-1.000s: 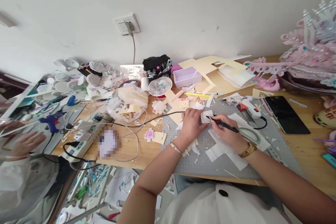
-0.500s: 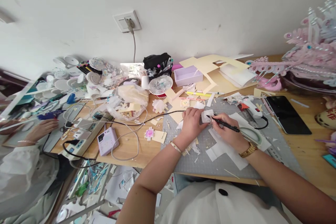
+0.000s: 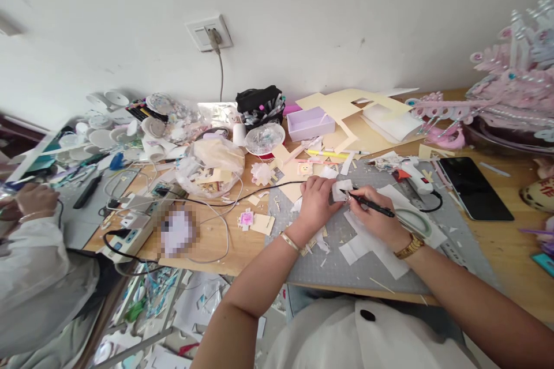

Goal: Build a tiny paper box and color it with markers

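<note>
A small white piece (image 3: 340,189), perhaps card or foam, lies over the grey cutting mat (image 3: 346,271). My left hand (image 3: 318,200) pinches its left side between thumb and fingers. My right hand (image 3: 378,216) grips a slim black pen (image 3: 375,206), its tip touching the white piece near the right edge. Under and beside my right hand spread white paper sheets (image 3: 374,248). Just beyond my left hand sits a small cream square (image 3: 304,168) with a drawn face. Paper scraps surround both hands.
A white glue gun (image 3: 419,179) and a black tablet (image 3: 476,187) lie to the right. Behind stand a lilac tray (image 3: 310,124) and a white bowl (image 3: 265,139). Cables cross to a power strip (image 3: 142,213). At far left a co-worker's hand (image 3: 38,200) works.
My hands, the pen and the white piece look nearly unmoved. The co-worker's hand has moved left with the blue tool, and a black knife now shows on their mat.
</note>
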{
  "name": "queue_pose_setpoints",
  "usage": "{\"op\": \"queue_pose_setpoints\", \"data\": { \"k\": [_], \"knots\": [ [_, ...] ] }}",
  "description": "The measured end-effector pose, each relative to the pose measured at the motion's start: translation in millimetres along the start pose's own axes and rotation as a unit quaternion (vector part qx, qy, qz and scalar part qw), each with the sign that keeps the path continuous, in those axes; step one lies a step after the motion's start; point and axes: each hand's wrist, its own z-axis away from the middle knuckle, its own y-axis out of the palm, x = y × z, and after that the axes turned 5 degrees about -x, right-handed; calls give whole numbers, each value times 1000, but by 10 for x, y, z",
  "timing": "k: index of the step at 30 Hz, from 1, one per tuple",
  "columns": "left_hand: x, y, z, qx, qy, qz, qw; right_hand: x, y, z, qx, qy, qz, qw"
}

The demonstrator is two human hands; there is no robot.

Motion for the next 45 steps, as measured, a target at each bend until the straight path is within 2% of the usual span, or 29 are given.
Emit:
{"op": "queue_pose_setpoints", "data": {
  "k": [12,45],
  "knots": [
    [3,3,1,1,3,1,1000,2,15,3,-15,-13,-8,1000],
    [16,13,10,-2,2,4,1000,2,6,6,6,31,-7,999]
  ]
}}
